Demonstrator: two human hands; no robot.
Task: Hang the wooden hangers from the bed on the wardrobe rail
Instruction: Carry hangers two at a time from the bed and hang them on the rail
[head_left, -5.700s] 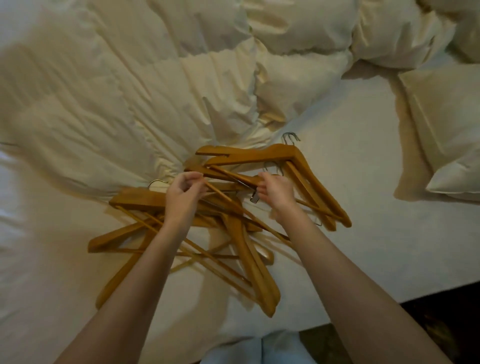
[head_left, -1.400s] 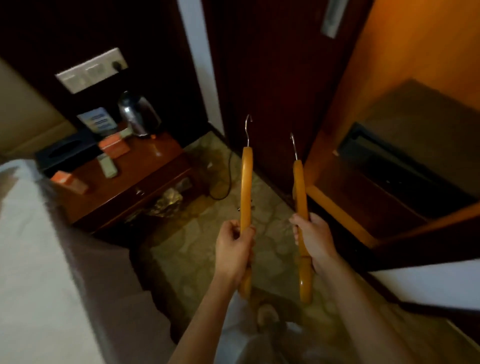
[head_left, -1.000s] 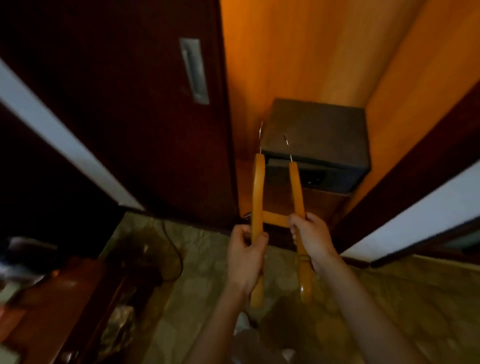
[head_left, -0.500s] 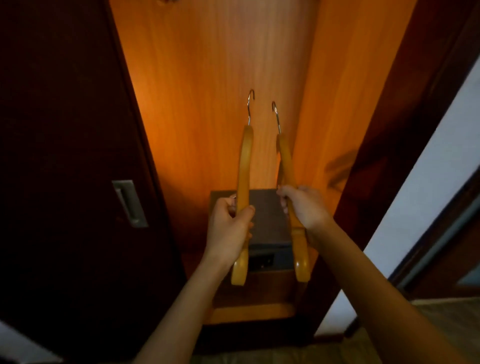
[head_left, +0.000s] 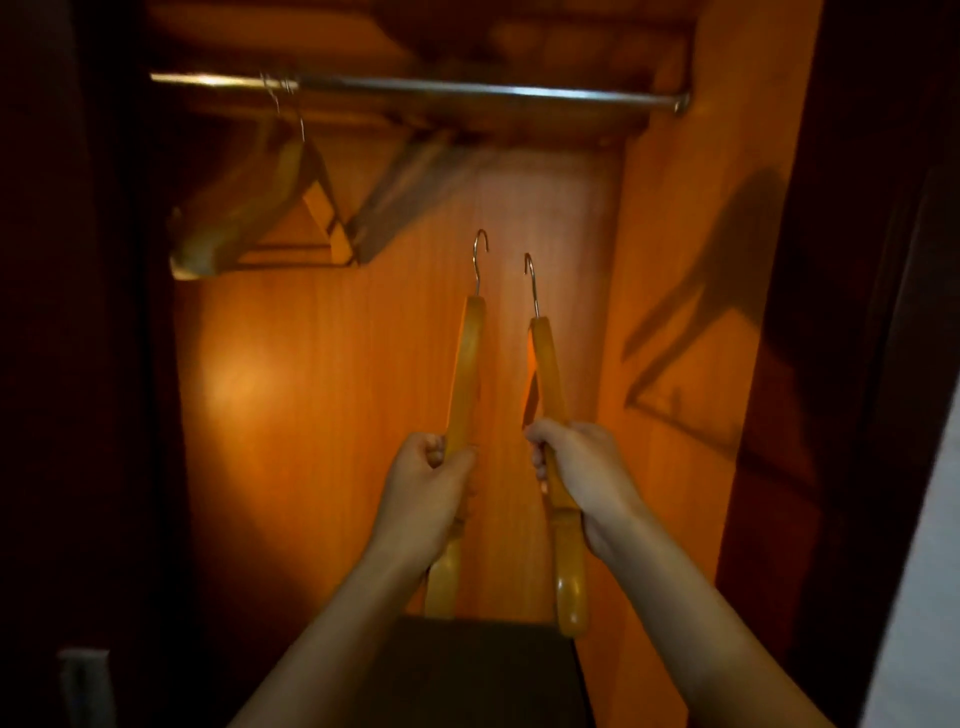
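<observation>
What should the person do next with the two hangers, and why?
Probably lift both hands until the hooks clear the rail. The left hand grips the left hanger and the right hand the right hanger, hooks upward but below it; hung hangers sit only at its left end.

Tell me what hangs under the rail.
Wooden hangers hang on the rail at its left end, too blurred to count. Below, the left hand and right hand each grip an unhooked hanger. The arms partly cover the dark box.

text: none readable | labels: none | numbers: none
</observation>
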